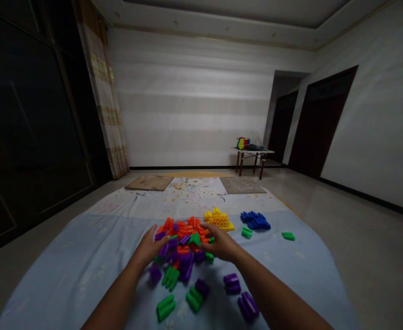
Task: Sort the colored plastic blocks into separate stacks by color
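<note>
A pile of ribbed plastic building blocks lies on the cloth, with orange blocks at the back and purple blocks mixed with green ones in front. At the pile's left side is my left hand, fingers apart and close to the purple pieces. My right hand reaches in from the right, thumb and fingers spread near a green block. Whether its fingertips touch that block, I cannot tell. Between my forearms, loose green blocks and purple blocks are scattered.
Behind my right hand stands a stack of yellow blocks. Blue blocks are grouped farther right, near a lone green block. Two flat boards rest on the tablecloth's far end. A small table stands by the wall.
</note>
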`<act>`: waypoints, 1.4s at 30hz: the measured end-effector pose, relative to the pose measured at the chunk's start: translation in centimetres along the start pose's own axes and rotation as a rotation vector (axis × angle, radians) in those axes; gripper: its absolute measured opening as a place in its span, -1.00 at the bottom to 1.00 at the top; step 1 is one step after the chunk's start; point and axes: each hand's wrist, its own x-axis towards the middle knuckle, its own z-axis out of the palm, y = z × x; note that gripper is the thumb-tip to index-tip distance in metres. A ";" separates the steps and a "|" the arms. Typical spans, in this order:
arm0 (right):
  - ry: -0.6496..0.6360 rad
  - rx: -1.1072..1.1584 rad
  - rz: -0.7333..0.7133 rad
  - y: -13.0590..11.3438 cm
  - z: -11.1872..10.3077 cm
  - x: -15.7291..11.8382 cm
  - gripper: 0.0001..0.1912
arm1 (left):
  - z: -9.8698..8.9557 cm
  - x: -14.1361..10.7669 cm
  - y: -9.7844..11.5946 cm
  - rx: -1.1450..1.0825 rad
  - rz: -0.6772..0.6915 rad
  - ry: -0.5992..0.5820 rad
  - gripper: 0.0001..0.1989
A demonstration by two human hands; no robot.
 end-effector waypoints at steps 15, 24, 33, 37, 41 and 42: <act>-0.493 -0.508 0.037 4.5 -2.7 -12.9 0.41 | 9.3 -14.2 4.4 0.470 0.573 -0.562 -0.47; -0.485 -0.449 0.075 3.7 -4.0 -11.7 0.10 | 8.5 -11.7 0.0 0.691 0.593 -0.340 -0.69; -0.397 -0.561 0.157 4.0 -2.1 -12.7 0.12 | 9.0 -13.0 -5.2 0.764 0.988 0.093 -0.59; -0.317 -0.597 0.126 3.4 -1.3 -13.0 -0.03 | 9.5 -13.2 -5.4 0.728 0.956 0.161 -0.57; -0.285 -0.602 0.102 2.9 -0.7 -13.7 -0.21 | 10.1 -13.0 -3.9 0.721 0.984 0.124 -0.57; -0.275 -0.605 0.102 2.9 -0.7 -13.8 -0.26 | 10.3 -13.0 -3.3 0.719 0.997 0.108 -0.58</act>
